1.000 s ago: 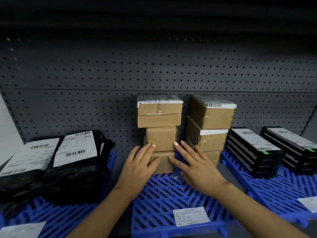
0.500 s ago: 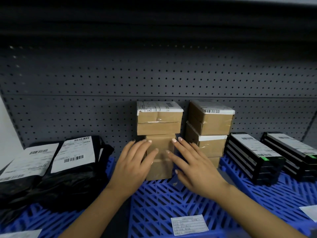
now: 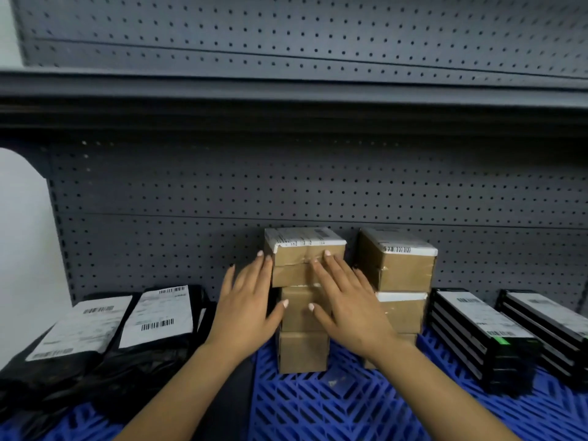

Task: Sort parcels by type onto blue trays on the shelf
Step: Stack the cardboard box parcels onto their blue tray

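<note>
Both hands flat and spread, holding nothing: left hand (image 3: pixel 246 308) and right hand (image 3: pixel 345 302) against the left stack of brown boxes (image 3: pixel 304 300) on the middle blue tray (image 3: pixel 334 405). I judge them stiff, light, tape-slick; grip opposite side faces.

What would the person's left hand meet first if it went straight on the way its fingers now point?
The left hand points up and back beside the left stack of brown boxes. It would probably brush the top box, then meet the pegboard back wall; depth is unclear.
</note>
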`<action>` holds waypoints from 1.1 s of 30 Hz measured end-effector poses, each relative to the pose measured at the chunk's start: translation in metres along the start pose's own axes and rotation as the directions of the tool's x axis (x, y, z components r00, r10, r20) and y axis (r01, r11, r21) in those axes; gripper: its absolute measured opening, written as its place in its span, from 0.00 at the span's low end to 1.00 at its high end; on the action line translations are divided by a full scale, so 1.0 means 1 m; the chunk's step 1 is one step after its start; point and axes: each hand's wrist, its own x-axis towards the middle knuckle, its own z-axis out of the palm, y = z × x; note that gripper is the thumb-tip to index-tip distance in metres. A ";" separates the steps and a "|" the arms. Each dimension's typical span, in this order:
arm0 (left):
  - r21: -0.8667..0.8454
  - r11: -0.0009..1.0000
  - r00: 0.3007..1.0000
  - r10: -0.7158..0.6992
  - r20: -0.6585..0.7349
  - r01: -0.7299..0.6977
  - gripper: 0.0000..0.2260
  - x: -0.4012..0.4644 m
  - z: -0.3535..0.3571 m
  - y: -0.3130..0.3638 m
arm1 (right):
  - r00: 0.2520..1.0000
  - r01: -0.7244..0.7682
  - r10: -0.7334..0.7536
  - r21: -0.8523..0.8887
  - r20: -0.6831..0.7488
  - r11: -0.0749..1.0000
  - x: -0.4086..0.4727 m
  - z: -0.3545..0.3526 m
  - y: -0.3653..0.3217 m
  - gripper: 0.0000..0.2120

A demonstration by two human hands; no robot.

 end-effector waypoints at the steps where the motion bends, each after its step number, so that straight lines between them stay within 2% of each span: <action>1: 0.011 1.000 1.000 0.001 0.003 -0.001 0.34 -0.001 0.001 0.001 | 1.000 0.001 -0.001 0.010 0.000 1.000 0.001 0.000 0.000 0.33; 4: 0.002 1.000 1.000 0.010 -0.004 -0.010 0.35 -0.002 0.000 0.005 | 1.000 0.001 -0.001 0.032 0.000 0.999 0.002 -0.001 0.002 0.34; 12: -0.077 0.986 0.989 0.149 0.003 -0.148 0.34 -0.011 -0.003 0.025 | 0.998 -0.047 0.043 0.109 0.045 0.993 -0.006 -0.009 0.004 0.35; 19: -0.117 0.954 0.960 0.280 0.005 -0.277 0.31 -0.015 -0.004 0.036 | 0.998 -0.035 0.044 0.225 -0.034 0.974 -0.007 -0.018 0.002 0.38; 26: -0.121 0.977 0.984 0.174 -0.037 -0.178 0.30 -0.007 -0.003 0.020 | 0.988 0.003 0.029 0.211 -0.150 0.977 -0.005 -0.019 -0.001 0.37; 30: -0.276 0.954 0.993 0.109 -0.044 -0.117 0.30 0.004 -0.002 0.011 | 0.980 0.038 0.003 0.205 -0.197 0.978 -0.002 -0.018 -0.004 0.37; 33: -0.395 0.912 0.993 0.092 -0.071 -0.113 0.35 0.011 -0.002 0.011 | 0.974 0.058 -0.023 0.148 -0.224 0.987 0.001 -0.014 -0.005 0.36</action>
